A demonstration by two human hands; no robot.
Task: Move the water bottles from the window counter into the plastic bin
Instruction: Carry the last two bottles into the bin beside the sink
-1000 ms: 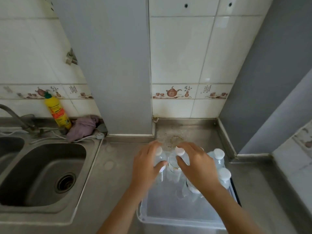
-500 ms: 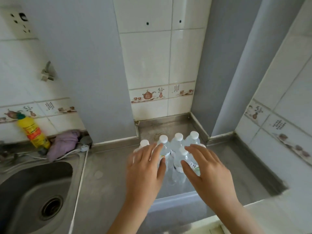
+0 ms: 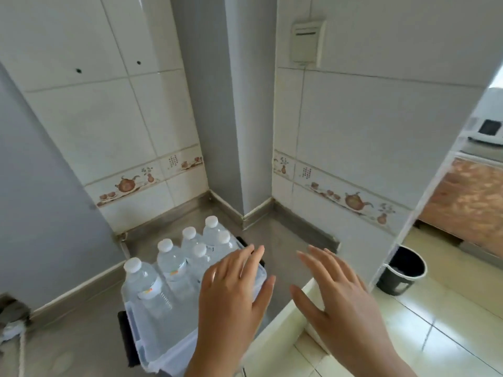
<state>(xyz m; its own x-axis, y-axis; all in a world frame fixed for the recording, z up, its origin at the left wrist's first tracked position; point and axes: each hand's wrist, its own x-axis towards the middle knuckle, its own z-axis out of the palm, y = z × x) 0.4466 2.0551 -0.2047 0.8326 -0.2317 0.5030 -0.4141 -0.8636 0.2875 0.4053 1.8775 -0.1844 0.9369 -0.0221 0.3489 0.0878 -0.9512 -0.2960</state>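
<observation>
Counter [image 3: 283,257] | bottles [image 3: 174,265] in bin [image 3: 152,346] | hands (both spread) above edge

Both hands are off the water bottles [image 3: 174,268] now: left hand [image 3: 231,297] hovers beside them, right hand [image 3: 340,297] well clear, fingers spread.

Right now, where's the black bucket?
Head view, far right: the black bucket stands on the tiled floor below the counter's end, beside the tiled wall, right of the right hand.

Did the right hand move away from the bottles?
Yes. The right hand moved right, off the bottles and past the bin's edge; it's open, empty.
</observation>
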